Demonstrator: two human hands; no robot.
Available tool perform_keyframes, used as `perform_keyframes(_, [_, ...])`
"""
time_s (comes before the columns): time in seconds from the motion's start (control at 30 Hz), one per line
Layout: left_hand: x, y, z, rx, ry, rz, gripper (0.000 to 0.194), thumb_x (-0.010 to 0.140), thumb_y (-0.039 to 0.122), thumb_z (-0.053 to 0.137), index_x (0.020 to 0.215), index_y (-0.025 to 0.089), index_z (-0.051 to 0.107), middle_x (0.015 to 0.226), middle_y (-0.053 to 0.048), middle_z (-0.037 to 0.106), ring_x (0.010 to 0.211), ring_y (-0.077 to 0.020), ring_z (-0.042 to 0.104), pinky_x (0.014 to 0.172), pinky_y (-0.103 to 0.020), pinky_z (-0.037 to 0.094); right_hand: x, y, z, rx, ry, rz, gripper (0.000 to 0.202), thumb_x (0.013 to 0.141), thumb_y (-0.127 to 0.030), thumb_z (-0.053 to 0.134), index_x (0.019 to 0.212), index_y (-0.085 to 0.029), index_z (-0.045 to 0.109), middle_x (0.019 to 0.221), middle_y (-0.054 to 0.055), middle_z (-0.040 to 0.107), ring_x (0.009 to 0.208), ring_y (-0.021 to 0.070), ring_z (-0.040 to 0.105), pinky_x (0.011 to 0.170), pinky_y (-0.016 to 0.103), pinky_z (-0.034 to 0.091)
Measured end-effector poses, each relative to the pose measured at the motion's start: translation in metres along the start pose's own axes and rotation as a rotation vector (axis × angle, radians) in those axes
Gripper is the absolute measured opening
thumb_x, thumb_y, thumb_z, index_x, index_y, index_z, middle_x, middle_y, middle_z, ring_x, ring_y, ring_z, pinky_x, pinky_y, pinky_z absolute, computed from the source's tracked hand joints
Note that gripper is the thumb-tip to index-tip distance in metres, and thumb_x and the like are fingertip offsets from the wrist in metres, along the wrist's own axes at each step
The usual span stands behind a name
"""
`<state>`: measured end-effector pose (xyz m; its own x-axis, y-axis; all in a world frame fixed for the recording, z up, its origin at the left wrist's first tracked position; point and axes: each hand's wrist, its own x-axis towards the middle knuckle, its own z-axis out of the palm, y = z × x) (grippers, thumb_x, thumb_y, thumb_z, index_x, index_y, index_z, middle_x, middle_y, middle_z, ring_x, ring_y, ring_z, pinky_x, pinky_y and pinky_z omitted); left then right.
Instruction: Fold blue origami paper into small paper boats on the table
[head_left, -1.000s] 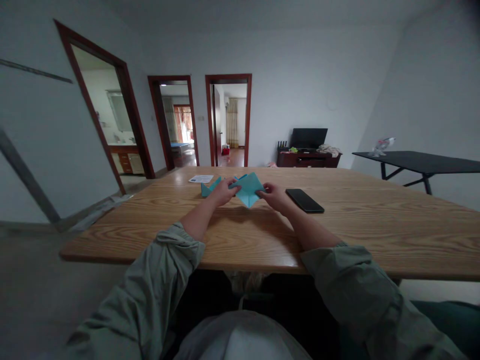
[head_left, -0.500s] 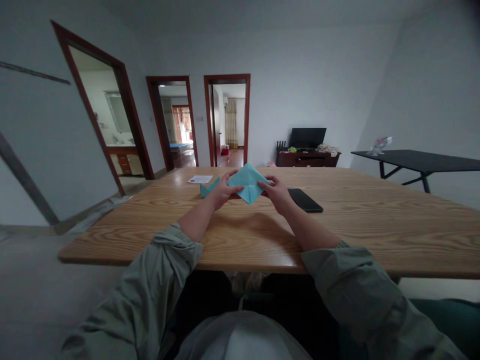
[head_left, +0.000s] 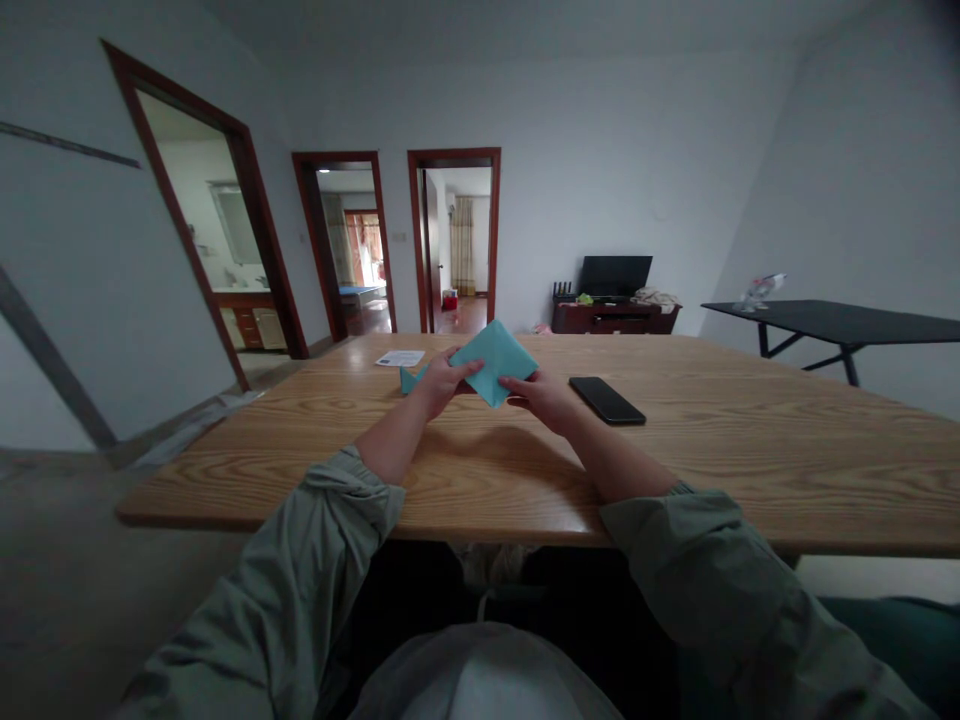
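Between my hands, raised over the wooden table, is a light blue sheet of folded paper (head_left: 495, 358) in a diamond shape with a crease down its middle. My left hand (head_left: 445, 382) pinches its left side, thumb on the near face. At the lower right edge my right hand (head_left: 541, 394) grips it, thumb also in front. The fingers behind the paper are mostly hidden. Just left of my left hand, a second folded blue paper piece (head_left: 409, 380) stands on the table, partly covered by that hand.
A black smartphone (head_left: 607, 400) lies right of my right hand on the wooden table (head_left: 300, 470). A printed white card (head_left: 400, 358) is near the far left edge. Beyond are a television (head_left: 616, 276) on a cabinet and a black table (head_left: 840, 318).
My right hand has slid down and inward along the paper's lower right edge, uncovering more of the smartphone. The paper has tilted and moved slightly up and left.
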<state>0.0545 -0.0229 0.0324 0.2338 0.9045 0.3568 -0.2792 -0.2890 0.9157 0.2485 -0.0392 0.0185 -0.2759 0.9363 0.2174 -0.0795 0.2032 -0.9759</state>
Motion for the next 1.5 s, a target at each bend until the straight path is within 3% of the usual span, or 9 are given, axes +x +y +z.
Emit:
perform_keyframes(0.13, [-0.001,0.0,0.001,-0.025,-0.03,-0.021,0.049,0.061,0.039,0.081,0.096,0.014,0.058,0.084,-0.004,0.064,0.068,-0.0144,0.062,0.065,-0.034,0.056,0.004,0.002,-0.005,-0.021,0.007,-0.056,0.038,0.066,-0.043,0.076,0.094,-0.019,0.066,0.096,0.004,0.07,0.077,0.014,0.06,0.07,0.026,0.043])
perform_keyframes(0.3, [-0.006,-0.004,0.006,0.049,-0.149,-0.147,0.051,0.061,0.04,0.081,0.099,0.013,0.06,0.083,-0.007,0.067,0.067,-0.0157,0.064,0.063,-0.03,0.053,0.009,0.005,-0.009,-0.029,0.083,-0.088,0.038,0.064,-0.046,0.076,0.089,-0.018,0.065,0.087,0.003,0.069,0.072,0.0126,0.058,0.068,0.026,0.041])
perform_keyframes(0.5, [-0.003,-0.005,0.008,0.126,-0.054,-0.087,0.055,0.055,0.037,0.084,0.099,0.011,0.064,0.092,-0.009,0.068,0.073,-0.0168,0.064,0.064,-0.031,0.053,0.008,0.001,-0.005,-0.085,0.139,-0.073,0.039,0.062,-0.049,0.076,0.081,-0.018,0.064,0.076,0.002,0.066,0.066,0.0122,0.056,0.065,0.027,0.041])
perform_keyframes(0.63, [-0.002,-0.003,0.006,0.136,-0.046,-0.077,0.05,0.056,0.036,0.083,0.095,0.012,0.064,0.085,-0.007,0.068,0.066,-0.0144,0.062,0.062,-0.03,0.053,0.006,0.0,-0.005,-0.082,0.178,-0.061,0.04,0.062,-0.05,0.076,0.078,-0.017,0.062,0.069,0.0,0.061,0.063,0.0113,0.053,0.062,0.025,0.04])
perform_keyframes(0.77, [-0.004,-0.001,0.003,0.073,-0.091,-0.11,0.04,0.062,0.036,0.079,0.089,0.011,0.062,0.078,-0.006,0.066,0.062,-0.0145,0.062,0.058,-0.029,0.053,0.005,0.001,-0.007,-0.082,0.117,-0.054,0.039,0.063,-0.05,0.076,0.078,-0.017,0.061,0.069,-0.001,0.06,0.063,0.0103,0.051,0.063,0.025,0.039])
perform_keyframes(0.97, [-0.002,0.003,-0.002,-0.078,-0.09,-0.016,0.037,0.067,0.029,0.073,0.097,0.017,0.057,0.085,-0.002,0.061,0.072,-0.0148,0.061,0.063,-0.033,0.056,0.006,0.005,-0.012,-0.069,0.026,-0.002,0.038,0.067,-0.048,0.074,0.086,-0.018,0.063,0.074,0.0,0.061,0.065,0.0099,0.052,0.062,0.024,0.04])
perform_keyframes(1.23, [0.002,0.0,-0.002,0.167,0.003,-0.032,0.034,0.068,0.03,0.07,0.095,0.016,0.054,0.084,-0.003,0.058,0.065,-0.0132,0.058,0.049,-0.025,0.053,0.007,0.004,-0.012,-0.075,0.083,0.008,0.035,0.066,-0.043,0.073,0.09,-0.02,0.062,0.073,-0.001,0.061,0.062,0.01,0.053,0.058,0.023,0.041])
perform_keyframes(1.37, [-0.001,0.003,0.0,0.249,0.038,0.021,0.047,0.072,0.03,0.067,0.114,0.02,0.05,0.084,-0.001,0.058,0.062,-0.0104,0.057,0.05,-0.022,0.052,0.006,0.004,-0.01,-0.07,0.069,-0.009,0.033,0.064,-0.041,0.074,0.083,-0.018,0.06,0.067,-0.002,0.059,0.056,0.0091,0.051,0.054,0.023,0.04])
perform_keyframes(1.5, [-0.008,0.008,0.002,0.365,-0.053,0.108,0.072,0.073,0.031,0.067,0.138,0.031,0.034,0.087,0.001,0.06,0.066,-0.0107,0.058,0.06,-0.025,0.053,0.008,0.003,-0.009,-0.054,0.103,-0.044,0.035,0.063,-0.042,0.074,0.084,-0.018,0.061,0.064,-0.003,0.057,0.052,0.0076,0.047,0.054,0.023,0.04])
